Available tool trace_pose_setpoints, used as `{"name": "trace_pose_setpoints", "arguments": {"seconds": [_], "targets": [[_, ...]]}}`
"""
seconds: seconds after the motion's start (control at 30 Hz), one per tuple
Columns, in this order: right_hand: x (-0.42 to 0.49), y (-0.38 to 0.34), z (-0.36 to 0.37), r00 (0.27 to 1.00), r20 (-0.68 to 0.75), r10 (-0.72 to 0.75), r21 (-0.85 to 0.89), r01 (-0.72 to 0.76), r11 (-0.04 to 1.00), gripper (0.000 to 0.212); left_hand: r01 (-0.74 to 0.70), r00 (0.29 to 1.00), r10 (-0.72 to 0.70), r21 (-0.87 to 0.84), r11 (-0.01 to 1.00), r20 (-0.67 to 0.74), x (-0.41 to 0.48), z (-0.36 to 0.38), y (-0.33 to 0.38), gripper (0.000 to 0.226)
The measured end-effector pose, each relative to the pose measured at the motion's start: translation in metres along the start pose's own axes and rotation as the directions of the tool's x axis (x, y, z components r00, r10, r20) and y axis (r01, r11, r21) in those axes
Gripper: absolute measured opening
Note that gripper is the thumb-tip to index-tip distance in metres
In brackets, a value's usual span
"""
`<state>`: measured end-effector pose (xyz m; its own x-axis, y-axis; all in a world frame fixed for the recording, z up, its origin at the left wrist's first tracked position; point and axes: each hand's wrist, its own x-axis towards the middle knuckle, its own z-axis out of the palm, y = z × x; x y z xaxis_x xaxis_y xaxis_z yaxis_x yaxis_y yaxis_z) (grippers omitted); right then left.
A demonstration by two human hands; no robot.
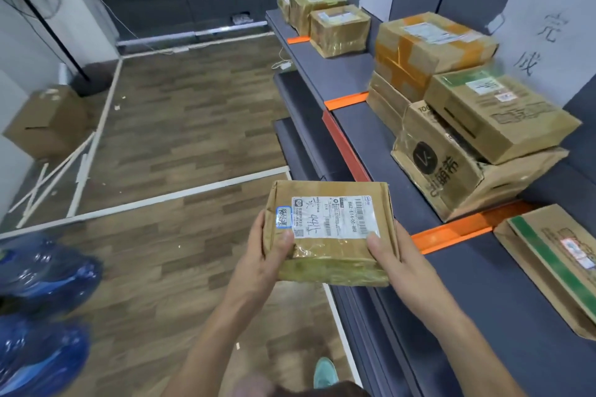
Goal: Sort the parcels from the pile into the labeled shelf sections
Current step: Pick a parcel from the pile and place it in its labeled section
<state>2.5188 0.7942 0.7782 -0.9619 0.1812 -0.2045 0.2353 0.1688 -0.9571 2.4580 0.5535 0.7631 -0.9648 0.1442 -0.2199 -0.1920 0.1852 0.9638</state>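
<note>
Now under way: reading the address (a judgement); nothing is placed yet.
Next move: likely matching the label to a section, then carrying the parcel right onto bare shelf.
Left hand (262, 255): grips the parcel's left edge, thumb on top below the blue sticker (284, 216).
Parcel (332, 256): held in the air between both hands, label up, just left of the shelf.
Right hand (397, 258): grips the right edge, thumb on top.
Shelf (467, 284): orange dividers (451, 234) separate the sorted boxes (503, 116).
</note>
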Motion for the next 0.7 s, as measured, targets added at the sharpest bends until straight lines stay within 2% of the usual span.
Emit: {"name": "trace_pose_setpoints", "arguments": {"seconds": [0.13, 0.33, 0.47, 0.7], "targets": [[0.041, -0.004, -0.005, 1.0, 0.027, 0.004, 0.01, -0.004, 1.0, 0.052, -0.018, 0.999, 0.019, -0.027, 0.999, 0.029, 0.031, 0.004, 0.008, 0.064], [0.104, -0.015, 0.009, 1.0, 0.007, 0.02, -0.042, -0.02, 0.999, 0.047, -0.023, 0.999, 0.026, -0.075, 0.997, 0.047, 0.098, -0.011, 0.02, 0.082], [0.154, -0.035, 0.03, 0.999, -0.022, 0.026, -0.058, -0.028, 0.998, 0.042, -0.022, 0.998, 0.026, -0.061, 0.998, 0.059, 0.154, -0.033, 0.026, 0.065], [0.233, -0.075, 0.073, 0.99, -0.113, 0.08, -0.057, -0.086, 0.995, 0.045, -0.036, 0.987, 0.051, -0.099, 0.994, 0.15, 0.255, -0.079, 0.047, 0.055]]}}
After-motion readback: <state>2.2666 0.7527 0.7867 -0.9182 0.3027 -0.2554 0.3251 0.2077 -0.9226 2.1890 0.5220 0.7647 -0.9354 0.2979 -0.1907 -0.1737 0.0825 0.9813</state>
